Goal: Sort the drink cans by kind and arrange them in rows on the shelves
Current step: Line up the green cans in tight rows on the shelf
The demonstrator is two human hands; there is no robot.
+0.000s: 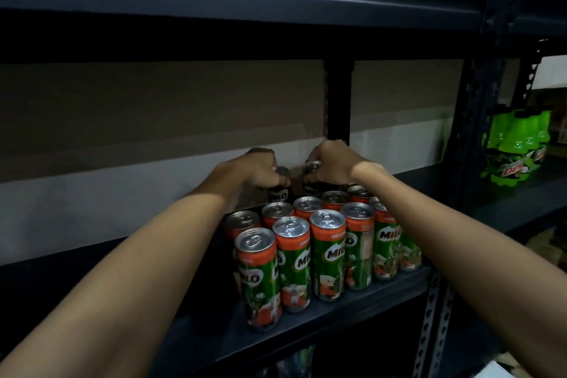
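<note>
Front-row Milo cans (293, 264) stand upright at the shelf (322, 316) edge. Behind them, the left hand (260, 170) and right hand (333, 164) each curl fingers round a can top. Judged rigid, smooth-walled, moderately heavy; best gripped near the rim.

Head view, close (perhaps) to shelf (306, 328)

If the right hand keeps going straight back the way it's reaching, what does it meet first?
Most likely the pale wall behind the shelf. The right hand, its grip closed on a can, is already past the back row of Milo cans; nothing else shows in that line, though depth is hard to judge.
</note>
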